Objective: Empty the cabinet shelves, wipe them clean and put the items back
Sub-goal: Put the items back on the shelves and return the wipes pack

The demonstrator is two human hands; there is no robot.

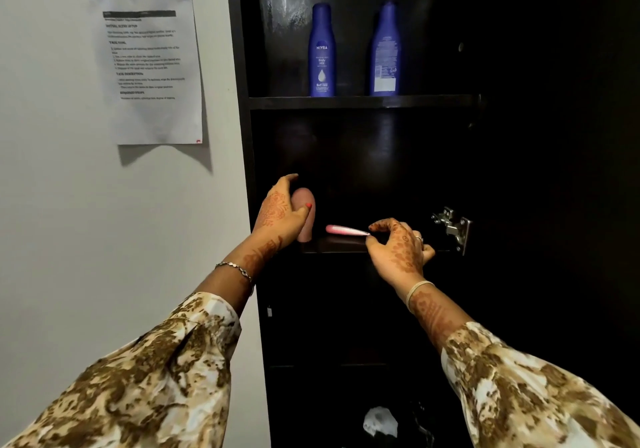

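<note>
Left hand (280,212) wrapped round upright beige bottle (304,215) at middle shelf (339,245) left front edge. Right hand (398,246) pinched end of flat pink tube (344,229) mid-front. Probably light, smooth plastic; gripped mid-body, tube soft.

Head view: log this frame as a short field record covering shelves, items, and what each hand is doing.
setting: dark wooden cabinet, open, beside a grey wall
upper shelf: two tall blue lotion bottles, left one label forward, right one showing its back label
middle shelf: pale pink rounded bottle upright at left; slim pink tube lying flat
left hand: wrapped around the pink bottle
right hand: fingertips pinching the tube's end
wall: printed paper sheet, taped up
cabinet bottom: crumpled white item, unclear
</note>
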